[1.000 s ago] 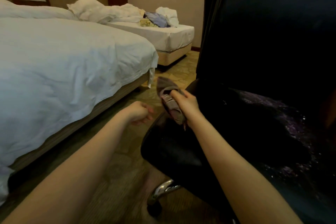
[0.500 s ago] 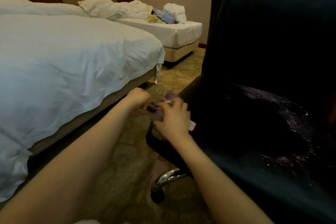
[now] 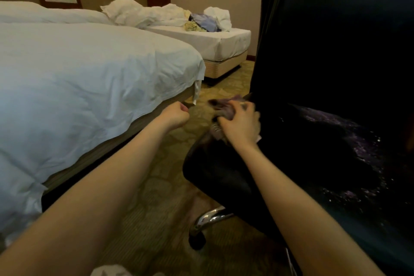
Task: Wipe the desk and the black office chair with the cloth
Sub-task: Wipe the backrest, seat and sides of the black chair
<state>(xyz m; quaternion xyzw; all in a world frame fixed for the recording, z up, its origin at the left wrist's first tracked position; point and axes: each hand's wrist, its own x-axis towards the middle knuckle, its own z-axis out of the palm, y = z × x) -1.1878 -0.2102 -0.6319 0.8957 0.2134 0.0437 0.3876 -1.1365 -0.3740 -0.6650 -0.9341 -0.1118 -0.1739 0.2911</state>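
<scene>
At the near-left edge of the seat, the right hand (image 3: 240, 122) is gripping the cloth (image 3: 224, 108), a bunched grey-purple rag. It is pressing the rag onto the rim of the black office chair (image 3: 336, 63), just where the seat is meeting the backrest. Holding it bunched like this is probably giving the palm a thick pad to push into the curved edge, rather than letting a loose sheet slide off. The rag is motion-blurred, so which part of it is actually touching the leather is hard to say; a flap seems to be sticking out to the left, over the carpet (image 3: 161, 197).

The right arm is reaching forward almost straight, with the wrist bent slightly down and the fingers curled over the top of the rag. The left hand (image 3: 177, 115) is hovering apart from the chair, between it and the near bed (image 3: 89, 78). Its fingers are curled into a fist and appear to be holding nothing. The left forearm is stretching out level, likely for balance while the person is leaning low.

Below the seat, a chrome leg (image 3: 209, 218) is ending in a caster (image 3: 197, 241). No desk is showing.
</scene>
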